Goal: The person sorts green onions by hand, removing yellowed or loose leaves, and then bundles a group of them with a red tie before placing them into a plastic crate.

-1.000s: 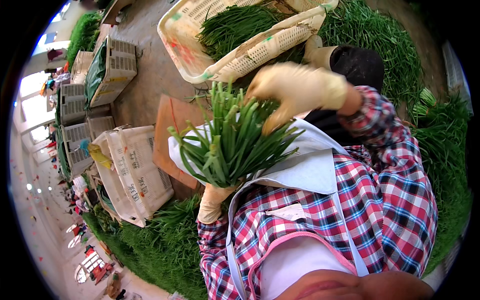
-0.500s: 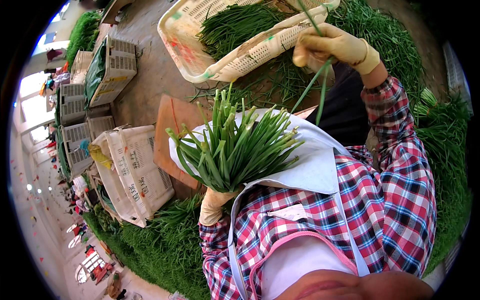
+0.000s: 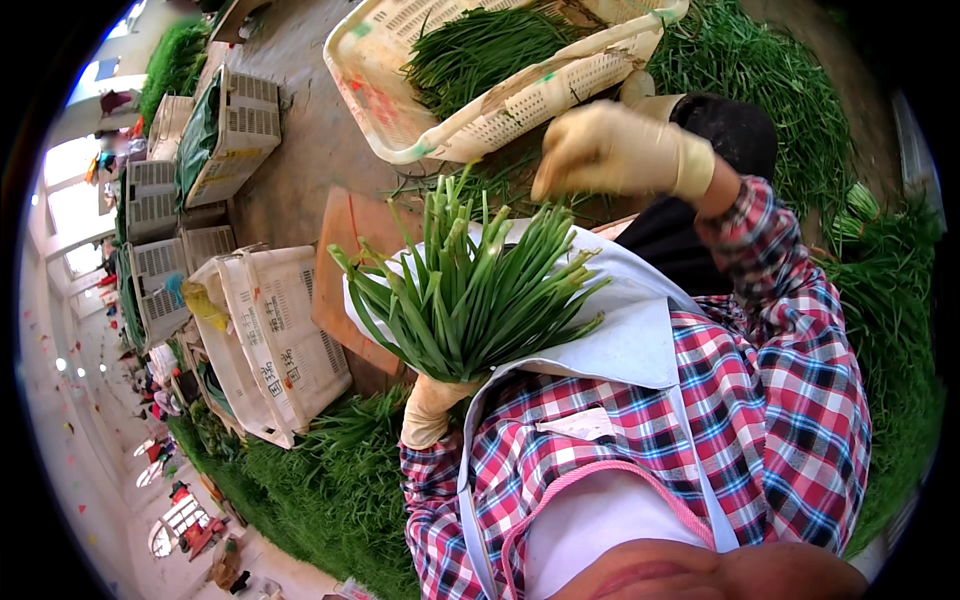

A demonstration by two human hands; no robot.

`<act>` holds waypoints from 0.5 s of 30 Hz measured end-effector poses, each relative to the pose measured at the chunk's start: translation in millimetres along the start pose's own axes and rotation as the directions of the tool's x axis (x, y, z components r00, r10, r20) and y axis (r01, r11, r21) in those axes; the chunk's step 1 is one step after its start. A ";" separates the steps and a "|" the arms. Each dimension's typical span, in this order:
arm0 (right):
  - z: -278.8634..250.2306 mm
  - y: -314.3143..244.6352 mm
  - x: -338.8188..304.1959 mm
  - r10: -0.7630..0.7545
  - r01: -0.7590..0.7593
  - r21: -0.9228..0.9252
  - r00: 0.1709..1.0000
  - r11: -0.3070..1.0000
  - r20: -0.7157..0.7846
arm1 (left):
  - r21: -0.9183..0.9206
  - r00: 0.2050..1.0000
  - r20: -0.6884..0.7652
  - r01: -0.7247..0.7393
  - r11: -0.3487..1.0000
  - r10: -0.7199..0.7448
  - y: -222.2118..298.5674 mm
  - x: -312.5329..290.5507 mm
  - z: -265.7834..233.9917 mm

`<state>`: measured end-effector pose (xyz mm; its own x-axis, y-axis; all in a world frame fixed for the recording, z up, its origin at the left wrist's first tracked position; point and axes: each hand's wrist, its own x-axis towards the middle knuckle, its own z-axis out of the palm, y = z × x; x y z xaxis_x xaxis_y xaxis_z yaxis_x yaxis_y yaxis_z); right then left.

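Observation:
My left hand (image 3: 432,408), in a pale glove, is closed around a bunch of green chives (image 3: 475,285). The bunch fans out above the fist, its pale stalk ends pointing up and away from me, over a light blue-grey apron (image 3: 630,340) on my lap. Beyond the bunch and to its right, my right hand (image 3: 620,150) is raised in a matching glove, apart from the chives. Motion smears its fingers, and no strand shows in it clearly. The near rim of a cream plastic crate (image 3: 490,110) lies just behind that hand.
Long chives (image 3: 490,50) lie in the cream crate. Green heaps (image 3: 760,100) cover the floor to the right, with another heap (image 3: 320,500) at lower left. A brown board (image 3: 350,260) stands beside my lap. White crates (image 3: 285,335) and stacked crates (image 3: 235,130) fill the left.
My right hand has come down and to the left, toward the bunch. The long green strands that hung from it no longer show there. My left hand keeps its hold, almost unmoved.

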<state>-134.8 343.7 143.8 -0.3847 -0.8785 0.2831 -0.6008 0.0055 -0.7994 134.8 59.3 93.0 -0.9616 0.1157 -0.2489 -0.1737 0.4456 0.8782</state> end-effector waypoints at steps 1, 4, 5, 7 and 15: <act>-16.6 20.1 -7.5 0.115 -0.125 -0.087 0.987 0.988 -0.111 | -0.013 1.000 0.005 0.001 1.000 -0.001 0.1 1.2 0.1; -39.3 43.5 -24.0 0.442 -0.447 -0.456 0.888 0.769 -0.126 | -0.054 1.000 0.027 0.008 0.999 -0.007 1.9 7.2 1.6; -24.1 36.2 -17.4 0.315 -0.313 -0.226 0.949 0.922 -0.031 | -0.068 0.999 0.027 0.028 0.997 -0.026 1.2 4.2 1.0; 15.0 15.8 -5.2 0.148 -0.161 0.076 0.976 0.984 0.160 | -0.093 0.999 0.029 0.048 0.994 -0.045 2.4 3.1 1.0; -0.5 26.3 -14.5 0.346 -0.293 -0.353 0.933 0.889 0.096 | -0.175 0.993 0.081 0.094 0.980 -0.080 3.7 6.6 5.9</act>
<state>-145.3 356.9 119.0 -0.4998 -0.8638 -0.0630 -0.6682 0.4308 -0.6066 129.1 67.0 92.2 -0.9241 0.1511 -0.3510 -0.2976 0.2918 0.9090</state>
